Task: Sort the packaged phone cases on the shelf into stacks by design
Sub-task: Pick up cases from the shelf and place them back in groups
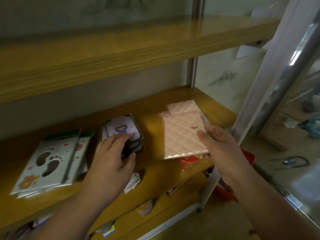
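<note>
I see the right hand (220, 144) pinching a pink case (183, 135) over the pink stack (181, 109) on the shelf (152, 108). The left hand (112, 158) rests on the purple stack (123, 129), fingers maybe curled round its edge. The footprint stack (48, 161) lies to the left.

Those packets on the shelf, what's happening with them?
A person is sorting packaged phone cases on a wooden shelf into piles by design. The right hand holds a pink quilted case by its corner, over more pink quilted cases lying behind it. The left hand grips the stack of purple cartoon cases in the middle. At the left lies a pile of white footprint packets, untouched. So three groups show so far.
</note>
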Demonstrator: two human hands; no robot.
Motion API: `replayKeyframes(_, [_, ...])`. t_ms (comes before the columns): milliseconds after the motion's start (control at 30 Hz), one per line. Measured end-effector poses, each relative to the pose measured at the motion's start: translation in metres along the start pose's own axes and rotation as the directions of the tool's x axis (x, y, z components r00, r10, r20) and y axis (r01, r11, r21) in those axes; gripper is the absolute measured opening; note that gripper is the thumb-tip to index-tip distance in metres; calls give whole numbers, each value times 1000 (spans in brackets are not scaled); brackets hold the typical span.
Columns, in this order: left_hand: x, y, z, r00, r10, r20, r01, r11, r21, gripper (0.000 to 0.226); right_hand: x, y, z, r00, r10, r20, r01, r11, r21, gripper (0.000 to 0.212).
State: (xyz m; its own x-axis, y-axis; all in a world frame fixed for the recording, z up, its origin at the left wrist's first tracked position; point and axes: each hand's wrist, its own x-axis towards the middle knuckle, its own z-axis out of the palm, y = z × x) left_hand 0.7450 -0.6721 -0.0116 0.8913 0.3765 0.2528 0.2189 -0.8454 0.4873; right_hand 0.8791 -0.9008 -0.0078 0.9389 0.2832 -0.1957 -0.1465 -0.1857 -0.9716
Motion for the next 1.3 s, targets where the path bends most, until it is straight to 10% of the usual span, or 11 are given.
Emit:
replayKeyframes(333, [2,26,10,997,-69,-18,70,997,35,46,106,-17,0,975,-200,100,223,913,-341,44])
replayKeyframes(600, [-2,28,5,992,-111,-61,113,993,21,43,120,-14,9,885,-452,111,319,415,-852,38])
replayKeyframes(1300, [-44,-12,-22,969,-218,-118,229,970,85,47,56,-20,74,719,-632,287,578,315,-753,36])
